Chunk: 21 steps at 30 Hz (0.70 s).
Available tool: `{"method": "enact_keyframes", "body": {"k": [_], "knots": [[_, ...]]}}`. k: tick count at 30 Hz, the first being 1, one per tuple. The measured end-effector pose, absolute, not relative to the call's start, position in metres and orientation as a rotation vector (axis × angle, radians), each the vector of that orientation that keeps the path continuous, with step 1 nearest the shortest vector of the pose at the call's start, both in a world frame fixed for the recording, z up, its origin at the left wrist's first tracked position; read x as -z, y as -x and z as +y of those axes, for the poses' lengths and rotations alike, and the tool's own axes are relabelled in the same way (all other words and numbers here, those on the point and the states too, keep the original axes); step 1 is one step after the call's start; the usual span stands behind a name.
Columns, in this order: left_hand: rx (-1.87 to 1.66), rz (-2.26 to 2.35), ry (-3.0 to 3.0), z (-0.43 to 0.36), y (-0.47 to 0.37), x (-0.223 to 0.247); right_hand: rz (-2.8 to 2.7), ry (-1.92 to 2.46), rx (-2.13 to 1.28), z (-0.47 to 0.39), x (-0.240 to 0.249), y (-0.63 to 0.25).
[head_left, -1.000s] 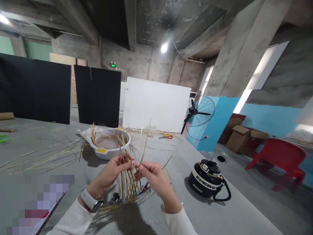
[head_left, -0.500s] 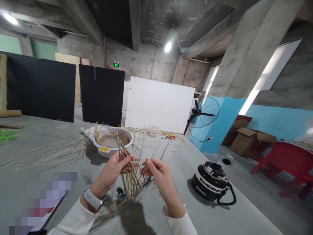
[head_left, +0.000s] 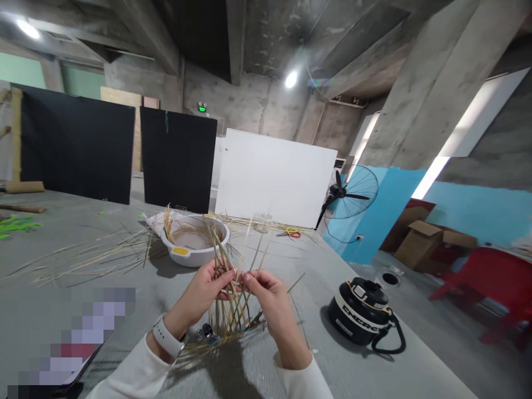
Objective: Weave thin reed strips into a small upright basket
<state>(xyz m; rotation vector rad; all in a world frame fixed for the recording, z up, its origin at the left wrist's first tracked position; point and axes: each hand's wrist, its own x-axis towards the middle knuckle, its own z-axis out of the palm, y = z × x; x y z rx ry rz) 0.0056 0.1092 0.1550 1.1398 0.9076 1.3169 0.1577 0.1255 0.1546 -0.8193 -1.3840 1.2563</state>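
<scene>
A partly woven piece of straw-coloured strips [head_left: 228, 317] stands on the table in front of me, its loose ends pointing up and away. My left hand [head_left: 213, 284] is closed round a bunch of these strips, thumb on top. Close beside it, my right hand [head_left: 266, 288] pinches strips between thumb and fingers, and the two thumb tips nearly meet. Dark clips, one of them a black clip [head_left: 206, 331], sit at the near edge of the weaving. Which strip lies in each fingertip is hard to make out.
Behind my left hand is a white basin [head_left: 195, 256] with strips in it. More loose strips [head_left: 103, 249] lie to its left. A black bottle [head_left: 361, 311] stands at right, scissors [head_left: 293, 233] lie farther back, and a pixelated flat object [head_left: 78, 349] is at near left.
My right hand has moved in against my left, and the thumb tips are now almost together. The strips at the right hand have shifted. The view has turned slightly left.
</scene>
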Motion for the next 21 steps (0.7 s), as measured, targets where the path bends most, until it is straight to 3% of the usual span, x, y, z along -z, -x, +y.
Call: {"method": "enact_keyframes", "body": {"k": [5, 12, 21], "knots": [[-1.404, 0.948, -1.134, 0.109, -0.003, -0.157, -1.336, 0.898, -1.046, 0.130, -0.147, -0.158], [-1.318, 0.913, -1.195, 0.104, -0.009, -0.157, -1.299, 0.791, -1.273, 0.123, -0.151, -0.151], [-1.318, 0.929, -1.241, 0.105, -0.011, -0.154, -1.275, 0.833, -1.227, 0.123, -0.148, -0.146]]}}
